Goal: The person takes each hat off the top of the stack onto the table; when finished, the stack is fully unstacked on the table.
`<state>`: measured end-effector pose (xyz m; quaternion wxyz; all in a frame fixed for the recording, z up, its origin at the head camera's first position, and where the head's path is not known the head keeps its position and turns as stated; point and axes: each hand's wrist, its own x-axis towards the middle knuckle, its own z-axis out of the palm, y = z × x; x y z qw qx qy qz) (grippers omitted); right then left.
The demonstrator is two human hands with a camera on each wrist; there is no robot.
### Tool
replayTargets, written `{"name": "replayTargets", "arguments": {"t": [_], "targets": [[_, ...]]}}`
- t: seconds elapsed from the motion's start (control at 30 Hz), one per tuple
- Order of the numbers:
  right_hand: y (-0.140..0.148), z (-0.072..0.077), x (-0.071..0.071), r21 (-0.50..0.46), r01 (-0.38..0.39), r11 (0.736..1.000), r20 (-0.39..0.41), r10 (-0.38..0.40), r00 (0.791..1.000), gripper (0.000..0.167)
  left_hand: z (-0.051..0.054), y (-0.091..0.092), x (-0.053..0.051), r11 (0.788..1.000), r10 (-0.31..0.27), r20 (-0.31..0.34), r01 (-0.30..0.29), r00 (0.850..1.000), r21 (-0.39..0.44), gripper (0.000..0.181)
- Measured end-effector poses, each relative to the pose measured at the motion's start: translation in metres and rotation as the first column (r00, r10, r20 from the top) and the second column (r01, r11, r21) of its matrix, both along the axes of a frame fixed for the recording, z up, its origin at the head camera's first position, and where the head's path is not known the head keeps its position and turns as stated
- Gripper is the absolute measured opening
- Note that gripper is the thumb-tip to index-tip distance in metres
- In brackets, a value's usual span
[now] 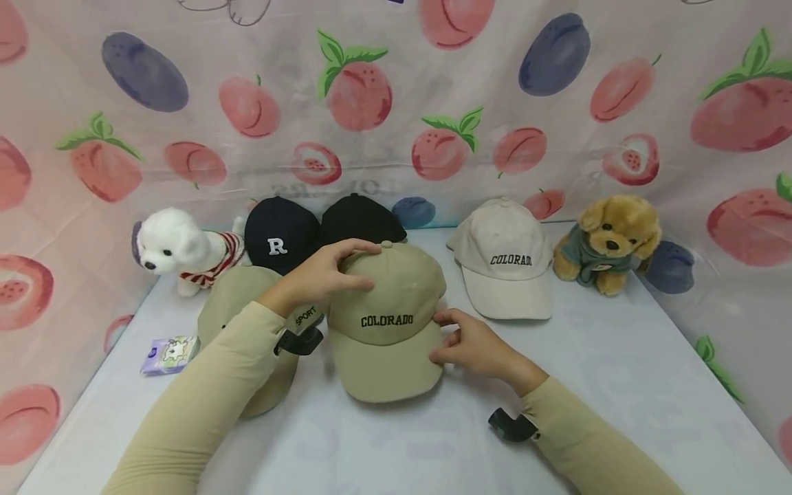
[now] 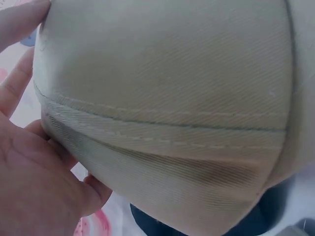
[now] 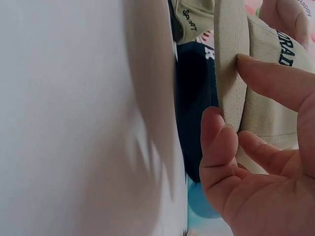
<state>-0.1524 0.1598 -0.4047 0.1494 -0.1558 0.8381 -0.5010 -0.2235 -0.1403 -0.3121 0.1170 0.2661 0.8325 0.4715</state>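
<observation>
A khaki baseball cap (image 1: 386,330) lettered COLORADO is held above the white table in the middle of the head view, its brim toward me. My left hand (image 1: 318,275) grips the upper left of the crown, thumb in front and fingers over the top. In the left wrist view the crown (image 2: 162,73) fills most of the picture, with that hand along its side. At the brim's right edge, my right hand (image 1: 479,344) pinches the cap. The right wrist view shows thumb and fingers on either side of the brim (image 3: 230,73).
Left of the held cap lies an olive cap (image 1: 238,289) marked SPORT, partly behind my forearm, beside a small purple packet (image 1: 170,355). Behind are a navy R cap (image 1: 281,230), a black cap (image 1: 361,218), a cream COLORADO cap (image 1: 504,261), a white plush dog (image 1: 176,240) and a brown plush dog (image 1: 612,240).
</observation>
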Motion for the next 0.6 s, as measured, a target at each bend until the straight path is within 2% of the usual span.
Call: {"name": "replayTargets", "arguments": {"t": [0.27, 0.6], "targets": [[-0.016, -0.002, -0.001, 0.01, -0.027, 1.0, 0.021, 0.026, 0.999, 0.067, 0.0, -0.013, 0.004, 0.999, 0.034, -0.024, -0.034, 0.999, -0.018, 0.055], [-0.03, -0.002, -0.002, 0.035, -0.031, 0.999, 0.018, 0.03, 0.999, 0.07, -0.012, -0.029, 0.001, 0.994, 0.107, -0.019, -0.107, 0.994, -0.022, 0.049]]}}
